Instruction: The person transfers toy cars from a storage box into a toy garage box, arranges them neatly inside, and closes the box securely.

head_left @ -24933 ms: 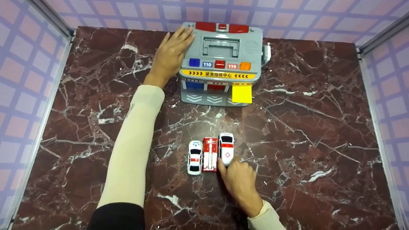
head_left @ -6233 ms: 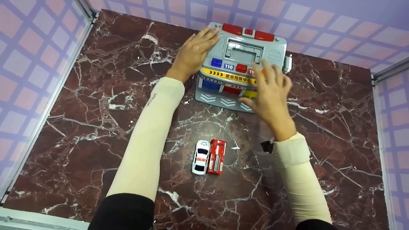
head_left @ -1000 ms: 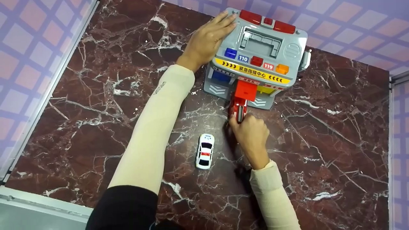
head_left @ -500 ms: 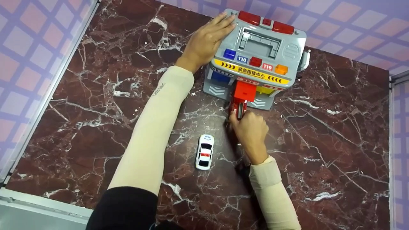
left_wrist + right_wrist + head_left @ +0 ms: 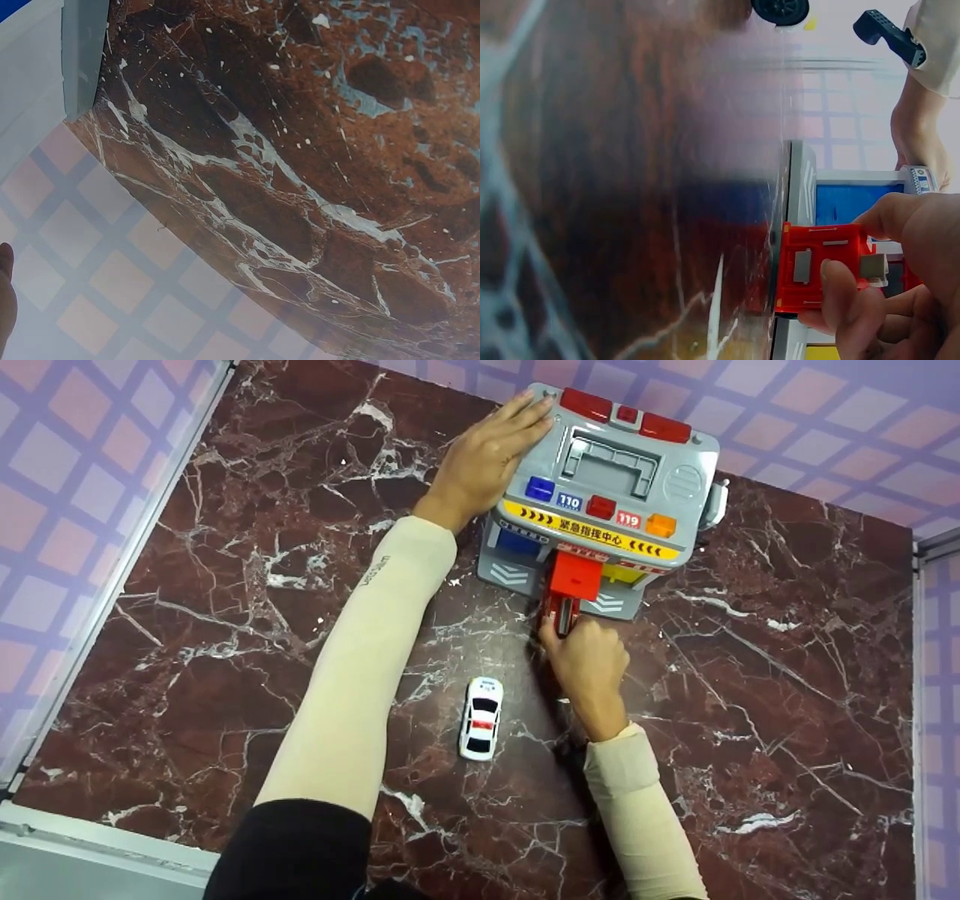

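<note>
A grey toy emergency station (image 5: pixel 611 457) stands near the back wall, its red middle door (image 5: pixel 575 575) raised and its blue and yellow doors down. My left hand (image 5: pixel 484 457) lies with straight fingers along the station's left top edge. In front of the middle bay, my right hand (image 5: pixel 589 671) grips the rear of a red toy fire truck (image 5: pixel 564 615). The truck's front is hidden under the raised door in the head view. In the right wrist view, fingers and thumb hold the truck's red back end (image 5: pixel 791 281) close to the station's base.
A white toy car (image 5: pixel 481 718) with a red stripe stands on the marbled surface (image 5: pixel 750 675), left of my right wrist. Checked panels (image 5: pixel 810 427) close off the back and sides. A white handset (image 5: pixel 718 502) hangs on the station's right side.
Three toy vehicles stood in a row earlier; the white ambulance is no longer visible. The yellow door has come down and the red one up. The fire truck has just edged slightly farther into its bay.
</note>
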Motion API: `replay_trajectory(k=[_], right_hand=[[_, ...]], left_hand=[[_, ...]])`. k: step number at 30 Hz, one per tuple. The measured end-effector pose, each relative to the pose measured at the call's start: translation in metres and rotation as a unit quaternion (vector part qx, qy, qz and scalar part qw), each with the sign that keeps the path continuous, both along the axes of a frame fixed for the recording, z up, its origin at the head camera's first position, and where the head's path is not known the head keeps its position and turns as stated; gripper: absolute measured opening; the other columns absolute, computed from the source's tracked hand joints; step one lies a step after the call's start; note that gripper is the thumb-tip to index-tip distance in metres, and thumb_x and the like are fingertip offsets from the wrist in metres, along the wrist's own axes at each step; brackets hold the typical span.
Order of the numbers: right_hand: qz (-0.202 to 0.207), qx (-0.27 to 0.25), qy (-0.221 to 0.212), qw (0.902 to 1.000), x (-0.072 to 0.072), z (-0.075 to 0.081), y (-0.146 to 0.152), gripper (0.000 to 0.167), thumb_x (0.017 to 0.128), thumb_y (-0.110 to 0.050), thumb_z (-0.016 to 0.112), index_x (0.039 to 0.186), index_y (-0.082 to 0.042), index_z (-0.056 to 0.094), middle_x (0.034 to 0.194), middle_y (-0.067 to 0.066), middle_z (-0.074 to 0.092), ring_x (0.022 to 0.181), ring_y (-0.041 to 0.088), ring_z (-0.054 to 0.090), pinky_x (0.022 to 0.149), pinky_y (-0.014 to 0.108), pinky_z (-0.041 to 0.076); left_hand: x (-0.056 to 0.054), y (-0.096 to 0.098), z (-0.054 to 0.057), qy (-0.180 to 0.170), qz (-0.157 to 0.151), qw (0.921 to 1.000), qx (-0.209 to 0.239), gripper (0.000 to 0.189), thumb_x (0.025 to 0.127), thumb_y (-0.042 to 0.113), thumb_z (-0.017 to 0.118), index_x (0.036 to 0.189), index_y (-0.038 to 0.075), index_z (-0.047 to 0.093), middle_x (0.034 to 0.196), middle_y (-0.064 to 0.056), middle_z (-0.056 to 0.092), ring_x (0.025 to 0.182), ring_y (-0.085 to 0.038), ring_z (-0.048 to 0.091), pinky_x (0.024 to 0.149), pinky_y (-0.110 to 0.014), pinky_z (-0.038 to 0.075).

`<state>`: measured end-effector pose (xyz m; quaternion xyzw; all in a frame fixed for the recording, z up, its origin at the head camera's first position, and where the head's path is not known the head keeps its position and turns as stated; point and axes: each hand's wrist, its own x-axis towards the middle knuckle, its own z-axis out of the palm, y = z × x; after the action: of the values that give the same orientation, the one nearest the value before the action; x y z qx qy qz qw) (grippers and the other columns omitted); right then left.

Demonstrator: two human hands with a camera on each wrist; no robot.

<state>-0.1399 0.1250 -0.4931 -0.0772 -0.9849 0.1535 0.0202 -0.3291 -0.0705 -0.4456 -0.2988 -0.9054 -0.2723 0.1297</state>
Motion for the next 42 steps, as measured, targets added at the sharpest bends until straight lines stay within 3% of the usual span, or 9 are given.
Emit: replay_trajectory(k=[42], right_hand=[[0.014, -0.008, 0.050, 0.9986, -0.017, -0.010, -0.005, 0.052, 0.089, -0.049, 0.068, 0.072, -0.001, 0.065, 0.068, 0.028, 0.067, 0.063, 0.051, 0.066, 0.053, 0.063, 0.052]], left_hand=[[0.001, 0.001, -0.002, -0.003, 0.008, 0.9995, 0.032, 0.039, 0.110, 0.026, 0.037, 0.145, 0.016, 0.050, 0.157, 0.003, 0.040, 0.150, -0.016, 0.029, 0.124, -0.021, 0.013]])
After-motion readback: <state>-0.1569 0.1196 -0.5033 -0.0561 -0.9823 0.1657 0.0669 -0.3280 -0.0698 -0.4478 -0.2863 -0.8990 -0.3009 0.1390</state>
